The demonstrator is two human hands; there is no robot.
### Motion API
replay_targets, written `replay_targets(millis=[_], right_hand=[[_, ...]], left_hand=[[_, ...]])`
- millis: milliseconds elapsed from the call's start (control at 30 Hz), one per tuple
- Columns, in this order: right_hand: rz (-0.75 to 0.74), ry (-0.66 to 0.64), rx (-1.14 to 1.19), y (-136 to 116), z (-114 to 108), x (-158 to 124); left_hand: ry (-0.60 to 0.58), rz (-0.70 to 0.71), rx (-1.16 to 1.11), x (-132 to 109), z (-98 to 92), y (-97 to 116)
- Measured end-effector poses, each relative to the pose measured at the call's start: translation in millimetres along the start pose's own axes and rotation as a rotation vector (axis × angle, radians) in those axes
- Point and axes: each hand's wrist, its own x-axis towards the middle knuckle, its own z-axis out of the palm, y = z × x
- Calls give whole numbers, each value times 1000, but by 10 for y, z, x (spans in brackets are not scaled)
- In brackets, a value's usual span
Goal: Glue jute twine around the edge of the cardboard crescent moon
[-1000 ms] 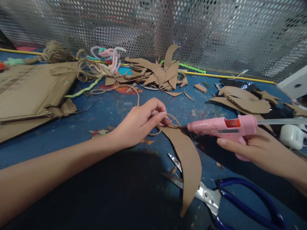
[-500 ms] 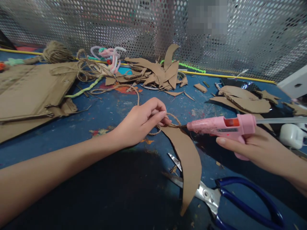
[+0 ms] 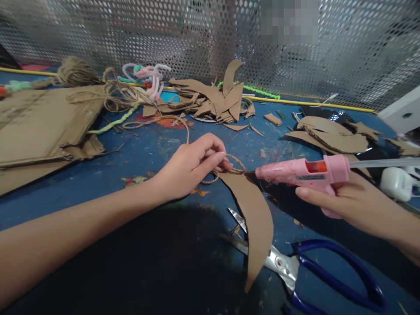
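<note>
My left hand [image 3: 200, 168] is closed, its thumb and fingers pinching brown twine [image 3: 236, 160] at the top end of a curved cardboard piece [image 3: 257, 214]. A small loop of the twine stands out past the fingertips. Wrapped around the handle of a pink hot glue gun [image 3: 295, 170] is my right hand [image 3: 351, 199]. The gun's nozzle points left and is at the twine and the cardboard's upper edge; whether it touches cannot be told. Under the cardboard lie opened scissors [image 3: 285, 267] with dark blue handles, their blades partly covered.
Cardboard scraps [image 3: 210, 98] are heaped at the back, beside pipe cleaners [image 3: 152, 78]. A twine ball [image 3: 77, 72] and a large cardboard sheet [image 3: 42, 122] lie at left. More cut cardboard [image 3: 331, 135] is at right near a white plug [image 3: 397, 183]. A perforated metal panel [image 3: 203, 39] stands behind.
Both hands, the twine and the glue gun keep nearly the same places relative to one another. The whole view has shifted slightly, with most things appearing a little further left.
</note>
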Motion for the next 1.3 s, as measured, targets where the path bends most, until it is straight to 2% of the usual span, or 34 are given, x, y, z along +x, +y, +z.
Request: replay_targets(millis=[100, 267, 467, 767, 933, 1133, 1300], right_hand=[[-20, -35, 31, -52, -13, -8], [43, 102, -53, 75, -2, -96], [63, 129, -118, 115, -4, -129], [78, -2, 16, -33, -51, -99], [73, 56, -31, 7, -56, -133], [71, -69, 57, -32, -88, -125], [74, -70, 81, -41, -92, -126]], left_hand=[[1, -7, 8, 0, -1, 4], [-9, 1, 21, -5, -11, -5], [-15, -2, 54, -10, -16, 4], [-17, -24, 63, -15, -19, 19], [-19, -28, 57, -19, -20, 26], [-24, -12, 51, -22, -21, 18], [-25, -19, 44, -17, -22, 23]])
